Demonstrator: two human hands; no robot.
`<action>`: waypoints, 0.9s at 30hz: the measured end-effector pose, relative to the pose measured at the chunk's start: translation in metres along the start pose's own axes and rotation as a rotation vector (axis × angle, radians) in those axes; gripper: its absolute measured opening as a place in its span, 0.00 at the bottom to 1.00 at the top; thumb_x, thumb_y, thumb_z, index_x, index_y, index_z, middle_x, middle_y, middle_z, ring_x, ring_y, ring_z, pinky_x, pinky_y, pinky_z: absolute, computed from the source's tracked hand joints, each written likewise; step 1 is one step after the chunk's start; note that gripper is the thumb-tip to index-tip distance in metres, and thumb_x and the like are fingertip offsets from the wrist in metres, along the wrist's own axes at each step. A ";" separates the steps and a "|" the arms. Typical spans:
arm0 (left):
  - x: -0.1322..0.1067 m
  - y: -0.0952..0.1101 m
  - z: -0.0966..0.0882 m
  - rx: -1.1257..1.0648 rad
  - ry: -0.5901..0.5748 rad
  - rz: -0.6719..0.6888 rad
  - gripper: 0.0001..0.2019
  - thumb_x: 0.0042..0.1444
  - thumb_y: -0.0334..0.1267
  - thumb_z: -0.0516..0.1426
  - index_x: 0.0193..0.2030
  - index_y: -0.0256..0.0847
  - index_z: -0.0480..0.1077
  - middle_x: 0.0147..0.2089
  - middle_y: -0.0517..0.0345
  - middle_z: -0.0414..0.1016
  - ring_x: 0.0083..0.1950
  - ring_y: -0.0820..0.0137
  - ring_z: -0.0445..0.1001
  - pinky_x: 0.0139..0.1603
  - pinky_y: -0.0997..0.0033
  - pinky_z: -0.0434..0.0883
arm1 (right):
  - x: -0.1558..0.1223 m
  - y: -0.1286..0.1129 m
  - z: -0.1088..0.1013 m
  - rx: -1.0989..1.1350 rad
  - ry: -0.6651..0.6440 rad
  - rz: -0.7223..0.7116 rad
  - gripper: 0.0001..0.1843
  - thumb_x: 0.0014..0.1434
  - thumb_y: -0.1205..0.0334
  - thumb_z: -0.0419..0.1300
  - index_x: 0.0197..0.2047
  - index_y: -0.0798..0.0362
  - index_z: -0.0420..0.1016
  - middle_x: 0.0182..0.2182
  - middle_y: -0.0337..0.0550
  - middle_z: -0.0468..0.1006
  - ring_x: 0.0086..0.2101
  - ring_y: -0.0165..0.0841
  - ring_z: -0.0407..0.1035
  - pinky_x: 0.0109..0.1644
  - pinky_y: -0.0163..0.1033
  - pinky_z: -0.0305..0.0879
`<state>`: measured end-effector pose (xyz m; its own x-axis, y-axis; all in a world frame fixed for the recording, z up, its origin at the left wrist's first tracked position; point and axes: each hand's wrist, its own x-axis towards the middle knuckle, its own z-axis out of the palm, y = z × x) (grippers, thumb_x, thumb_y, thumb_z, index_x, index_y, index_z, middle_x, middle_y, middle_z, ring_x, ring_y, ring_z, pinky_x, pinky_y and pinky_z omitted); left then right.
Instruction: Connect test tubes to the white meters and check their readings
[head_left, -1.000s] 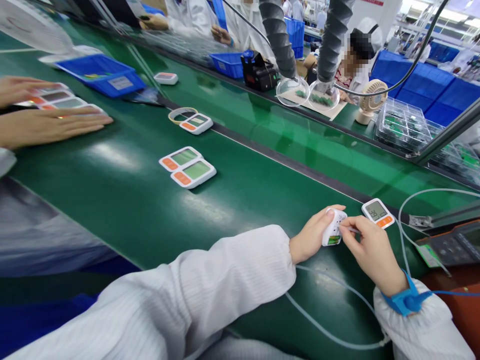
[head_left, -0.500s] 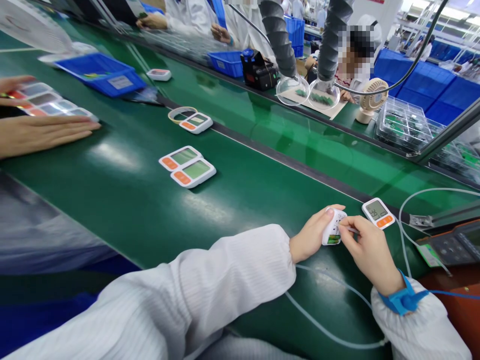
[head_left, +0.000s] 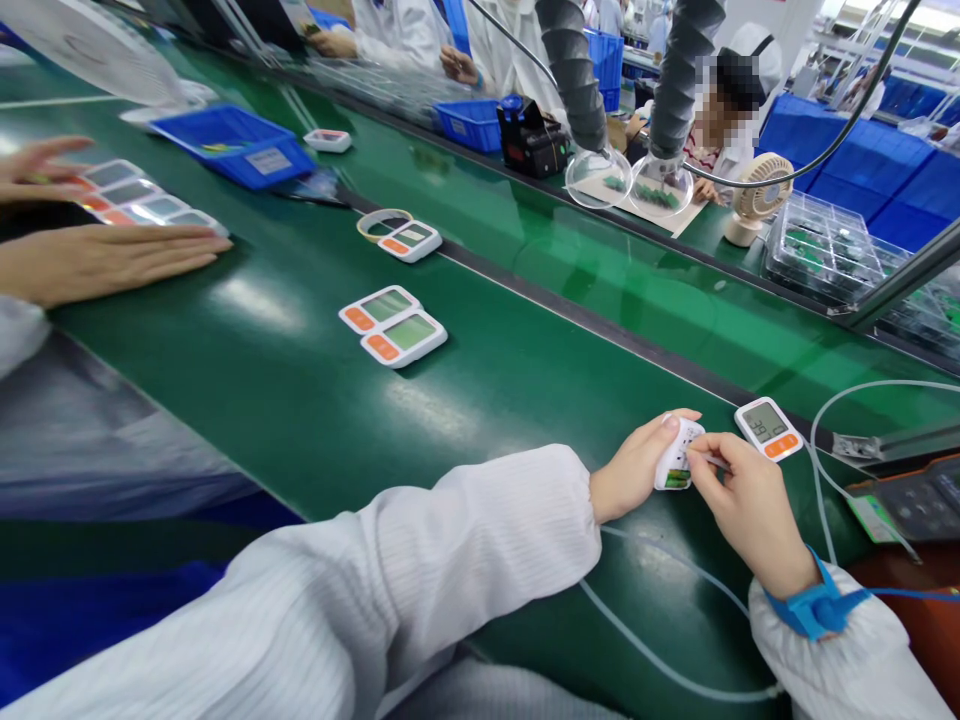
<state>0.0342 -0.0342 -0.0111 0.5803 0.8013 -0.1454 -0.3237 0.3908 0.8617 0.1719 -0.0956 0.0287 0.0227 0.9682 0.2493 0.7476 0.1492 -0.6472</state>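
Observation:
My left hand [head_left: 631,470] is wrapped around a small white electronic device [head_left: 679,455], its back turned up and green battery-like parts showing at the lower end. Against the device's right side, my right hand [head_left: 739,495] pinches with thumb and forefinger; a thin pale piece shows by the fingers, too small to name. A blue strap [head_left: 814,605] circles the right wrist. Just beyond the hands lies a similar white device [head_left: 769,428] with an orange button strip and a lit display showing digits.
Two white devices [head_left: 394,325] with orange buttons lie mid-table; another device [head_left: 410,241] sits beside a tape-like ring [head_left: 382,225]. At left, a co-worker's hands [head_left: 112,262] flank several devices. A blue tray [head_left: 232,150] stands behind. Clear tubing [head_left: 660,650] crosses near my right arm.
The whole view has shifted slightly, so the table's contents appear a little further right. Both my hands keep their grip at the device. The co-worker's upper hand at left has lifted a little.

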 end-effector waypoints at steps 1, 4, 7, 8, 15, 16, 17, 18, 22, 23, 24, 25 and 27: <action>0.000 0.000 0.000 0.000 -0.001 -0.003 0.31 0.57 0.60 0.57 0.55 0.35 0.70 0.45 0.49 0.75 0.39 0.69 0.72 0.39 0.71 0.67 | 0.000 0.000 0.000 -0.002 0.000 0.002 0.08 0.64 0.60 0.54 0.37 0.52 0.74 0.32 0.42 0.77 0.30 0.34 0.71 0.34 0.38 0.65; 0.000 0.000 0.000 0.010 0.000 -0.005 0.31 0.58 0.60 0.56 0.56 0.35 0.70 0.45 0.49 0.75 0.40 0.68 0.73 0.41 0.70 0.67 | -0.001 -0.001 0.000 0.003 -0.006 0.010 0.09 0.64 0.59 0.54 0.37 0.51 0.74 0.32 0.42 0.78 0.30 0.35 0.71 0.34 0.38 0.65; 0.000 -0.001 0.000 0.025 -0.022 0.003 0.31 0.58 0.60 0.56 0.57 0.36 0.70 0.44 0.50 0.75 0.39 0.68 0.72 0.40 0.70 0.67 | -0.001 -0.003 0.000 0.016 -0.016 0.023 0.09 0.64 0.59 0.54 0.37 0.52 0.74 0.32 0.43 0.78 0.30 0.35 0.71 0.34 0.38 0.66; 0.000 -0.002 0.000 0.029 -0.030 0.007 0.31 0.59 0.60 0.55 0.57 0.36 0.70 0.44 0.50 0.75 0.39 0.69 0.72 0.40 0.70 0.67 | -0.002 -0.004 -0.001 0.013 -0.015 0.026 0.09 0.64 0.59 0.54 0.37 0.52 0.74 0.32 0.43 0.78 0.30 0.35 0.71 0.34 0.38 0.66; 0.000 -0.003 -0.001 0.043 -0.029 0.004 0.32 0.59 0.61 0.54 0.59 0.36 0.68 0.43 0.51 0.74 0.37 0.71 0.69 0.39 0.71 0.66 | -0.003 -0.005 -0.001 -0.031 0.005 0.020 0.08 0.64 0.60 0.55 0.36 0.51 0.74 0.31 0.41 0.77 0.29 0.34 0.71 0.33 0.37 0.64; 0.000 -0.004 -0.001 0.047 -0.030 0.003 0.32 0.59 0.62 0.54 0.59 0.37 0.68 0.43 0.51 0.74 0.37 0.71 0.69 0.40 0.70 0.66 | -0.003 -0.005 -0.001 -0.030 0.003 0.018 0.08 0.64 0.60 0.55 0.36 0.51 0.74 0.31 0.41 0.77 0.29 0.34 0.71 0.34 0.37 0.65; 0.000 -0.004 -0.001 0.051 -0.032 0.003 0.32 0.59 0.62 0.54 0.59 0.37 0.68 0.44 0.51 0.74 0.38 0.70 0.70 0.40 0.70 0.66 | -0.003 -0.005 -0.001 -0.032 0.004 0.014 0.08 0.64 0.60 0.55 0.36 0.51 0.74 0.31 0.41 0.77 0.29 0.34 0.71 0.34 0.37 0.65; 0.000 -0.004 -0.001 0.057 -0.035 0.006 0.32 0.58 0.62 0.54 0.59 0.37 0.68 0.44 0.50 0.74 0.39 0.69 0.70 0.41 0.69 0.66 | -0.002 -0.005 -0.001 -0.036 0.004 0.011 0.08 0.64 0.60 0.55 0.36 0.51 0.74 0.31 0.41 0.77 0.29 0.34 0.71 0.34 0.37 0.65; -0.001 -0.006 -0.001 0.072 -0.048 0.019 0.32 0.59 0.62 0.53 0.59 0.38 0.68 0.44 0.51 0.74 0.39 0.69 0.70 0.41 0.69 0.66 | -0.002 -0.006 -0.001 -0.052 0.014 -0.011 0.08 0.64 0.61 0.55 0.36 0.51 0.74 0.31 0.41 0.78 0.29 0.34 0.71 0.34 0.37 0.65; -0.001 -0.006 -0.001 0.077 -0.050 0.020 0.32 0.59 0.62 0.53 0.60 0.39 0.67 0.44 0.51 0.74 0.39 0.69 0.70 0.41 0.70 0.66 | -0.002 -0.006 -0.001 -0.055 0.014 -0.014 0.08 0.64 0.61 0.55 0.36 0.51 0.74 0.31 0.41 0.78 0.29 0.34 0.71 0.34 0.37 0.65; -0.002 -0.006 -0.001 0.082 -0.049 0.021 0.32 0.59 0.62 0.53 0.60 0.39 0.67 0.44 0.51 0.74 0.39 0.70 0.70 0.40 0.70 0.66 | -0.003 -0.006 -0.001 -0.059 0.014 -0.015 0.08 0.64 0.61 0.55 0.36 0.51 0.74 0.31 0.41 0.78 0.29 0.34 0.71 0.34 0.37 0.65; -0.002 -0.006 -0.001 0.088 -0.047 0.023 0.32 0.60 0.62 0.52 0.60 0.39 0.67 0.45 0.51 0.74 0.39 0.69 0.70 0.41 0.70 0.66 | -0.003 -0.006 -0.001 -0.062 0.012 -0.015 0.08 0.64 0.61 0.55 0.36 0.51 0.74 0.31 0.41 0.78 0.29 0.34 0.71 0.34 0.38 0.65; -0.003 -0.006 -0.001 0.101 -0.044 0.029 0.32 0.60 0.62 0.52 0.60 0.39 0.67 0.46 0.51 0.74 0.40 0.69 0.70 0.43 0.69 0.66 | -0.003 -0.006 -0.001 -0.065 0.009 -0.014 0.08 0.63 0.61 0.54 0.36 0.51 0.74 0.31 0.42 0.78 0.29 0.34 0.71 0.34 0.38 0.64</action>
<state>0.0333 -0.0385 -0.0167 0.6045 0.7903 -0.1001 -0.2651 0.3181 0.9102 0.1683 -0.0997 0.0322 0.0174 0.9642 0.2647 0.7892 0.1493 -0.5957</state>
